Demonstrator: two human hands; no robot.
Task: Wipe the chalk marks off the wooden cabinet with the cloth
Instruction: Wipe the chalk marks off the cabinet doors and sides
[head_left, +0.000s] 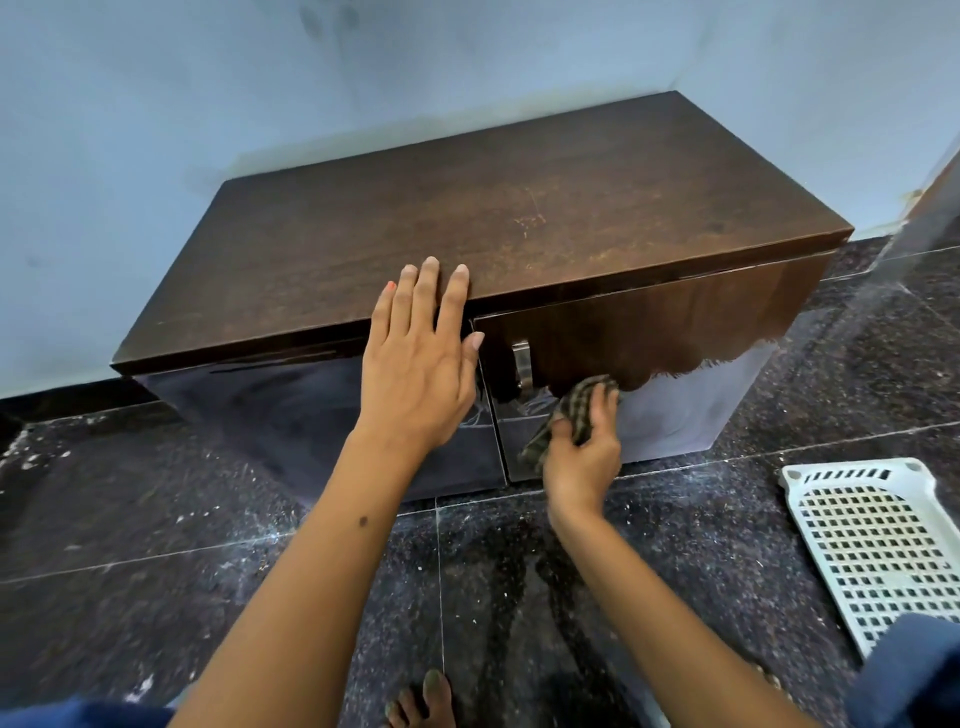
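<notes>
No readable text, label, brand, number or sign shows anywhere.

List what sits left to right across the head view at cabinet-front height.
Left hand resting flat on the wooden cabinet's front edge → metal door handle → checked cloth gripped in the right hand against the right door → white plastic basket on the floor.

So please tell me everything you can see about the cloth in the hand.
The cloth is small, checked in dark brown and beige, and looks like woven fabric. It is crumpled, one end hanging down. The right hand grips it and presses it against the glossy right door of the cabinet, beside the metal handle.
</notes>
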